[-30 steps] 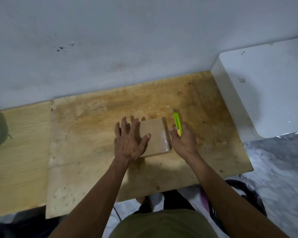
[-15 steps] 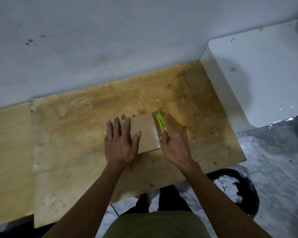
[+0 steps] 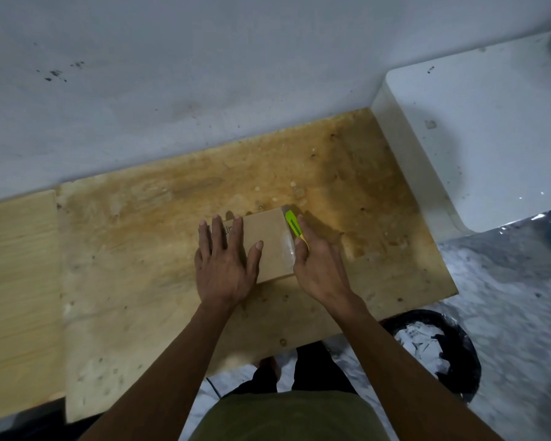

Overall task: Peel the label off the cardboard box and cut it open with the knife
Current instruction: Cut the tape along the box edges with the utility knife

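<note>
While my left hand (image 3: 225, 265) lies flat with straight fingers on the box (image 3: 264, 246), pressing it to the desk (image 3: 134, 249), my right hand (image 3: 318, 268) grips the green knife (image 3: 294, 229) with its tip at the box's far right corner. A second ago the knife stood off from the box, out to its right; half a second ago it came against the right edge, and it now lies along that edge. The box itself has not shifted under my palm. I judge the cut to be starting at the taped right side, where a glossy strip (image 3: 286, 249) shows on the top face. Whether the blade has entered the cardboard cannot be told from this view. No label is visible on the top face; some dark print shows beside my left fingers (image 3: 217, 230), partly hidden. A bin (image 3: 458, 345) with white scraps stands on the floor at my right, below the desk edge. Risk noted: my left thumb (image 3: 257, 249) lies near the cutting line and should stay clear.
</note>
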The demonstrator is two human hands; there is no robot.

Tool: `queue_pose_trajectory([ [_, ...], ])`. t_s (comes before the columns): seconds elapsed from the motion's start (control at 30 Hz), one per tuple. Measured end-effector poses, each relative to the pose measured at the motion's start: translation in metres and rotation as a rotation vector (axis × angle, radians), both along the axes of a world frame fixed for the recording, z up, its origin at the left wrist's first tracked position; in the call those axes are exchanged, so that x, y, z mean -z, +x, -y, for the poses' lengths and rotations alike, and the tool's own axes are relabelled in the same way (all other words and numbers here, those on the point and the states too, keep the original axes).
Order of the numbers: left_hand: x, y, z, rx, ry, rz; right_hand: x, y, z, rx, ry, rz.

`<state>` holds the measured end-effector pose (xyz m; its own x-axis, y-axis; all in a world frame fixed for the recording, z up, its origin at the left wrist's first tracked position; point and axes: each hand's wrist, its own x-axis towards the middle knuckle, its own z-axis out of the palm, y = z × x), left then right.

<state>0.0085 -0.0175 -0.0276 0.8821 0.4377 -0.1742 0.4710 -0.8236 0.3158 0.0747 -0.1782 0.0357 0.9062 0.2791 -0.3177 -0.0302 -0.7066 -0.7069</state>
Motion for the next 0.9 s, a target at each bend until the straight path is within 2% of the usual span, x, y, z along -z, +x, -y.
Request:
queue_pose_trajectory([
  [0.3,-0.002,0.0,0.001,-0.001,-0.009,-0.008,-0.002,0.0,-0.004,0.014,-0.019,0.01],
  [0.57,-0.001,0.001,0.001,0.0,0.005,-0.006,-0.011,0.004,-0.006,-0.09,-0.112,0.075],
  [0.9,-0.001,0.001,0.002,0.003,0.009,-0.002,-0.019,-0.006,0.002,-0.159,-0.219,0.016],
])
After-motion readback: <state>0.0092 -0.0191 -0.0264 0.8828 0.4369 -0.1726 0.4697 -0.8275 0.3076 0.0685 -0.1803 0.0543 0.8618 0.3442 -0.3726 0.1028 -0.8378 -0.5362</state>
